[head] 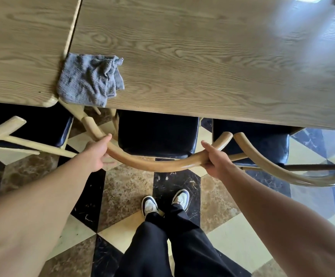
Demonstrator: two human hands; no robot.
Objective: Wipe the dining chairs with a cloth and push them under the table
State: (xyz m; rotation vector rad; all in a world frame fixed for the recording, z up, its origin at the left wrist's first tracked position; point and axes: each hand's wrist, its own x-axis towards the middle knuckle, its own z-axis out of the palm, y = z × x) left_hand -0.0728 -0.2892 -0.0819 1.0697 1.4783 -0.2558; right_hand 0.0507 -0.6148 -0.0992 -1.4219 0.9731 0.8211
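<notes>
left hand [97, 153], right hand [214, 159]: fingers curled closed around curved wooden chair backrest [152, 163], centre frame; grey cloth [89, 79] on table [202, 56], upper left.

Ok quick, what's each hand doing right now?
Left hand: closed on the chair back.
Right hand: closed on the same chair back.

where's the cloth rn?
Head view, left of centre: the grey cloth lies crumpled on the table at its near edge, over the seam between the two tabletops, beyond the left hand. Neither hand touches it.
</notes>
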